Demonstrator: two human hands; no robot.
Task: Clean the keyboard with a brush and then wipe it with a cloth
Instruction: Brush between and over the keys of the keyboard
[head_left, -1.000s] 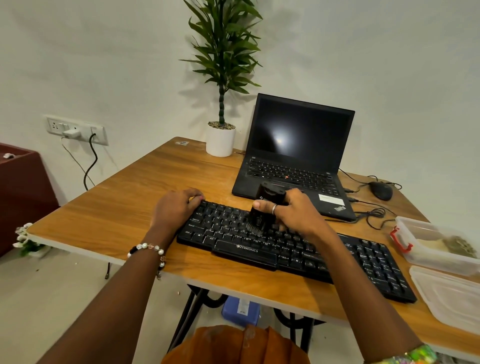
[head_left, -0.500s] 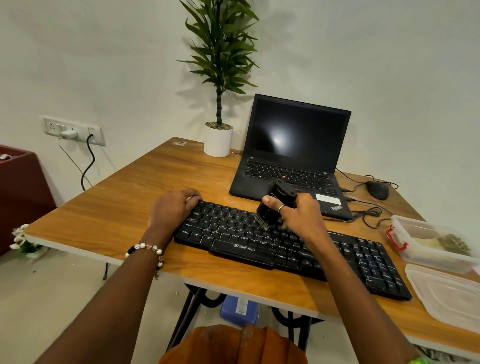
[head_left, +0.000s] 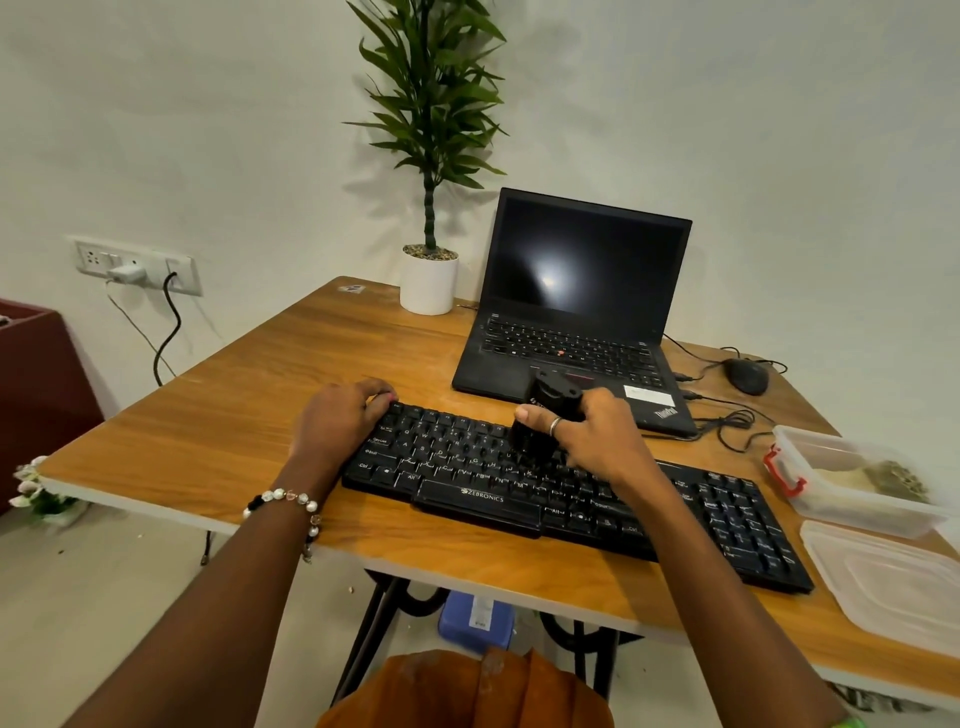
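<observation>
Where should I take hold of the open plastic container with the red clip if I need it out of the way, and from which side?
Grip the plastic container by its long near wall, coming from above with fingers over the rim. It sits lidless, so the rim is free. The keyboard crowds its left side and the loose lid lies in front. Avoid the red clip, which looks hinged.

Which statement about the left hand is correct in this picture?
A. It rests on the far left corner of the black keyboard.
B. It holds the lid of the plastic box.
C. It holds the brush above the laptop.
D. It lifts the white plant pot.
A: the left hand lies on the far left corner of the keyboard, while the right hand grips the brush.
</observation>
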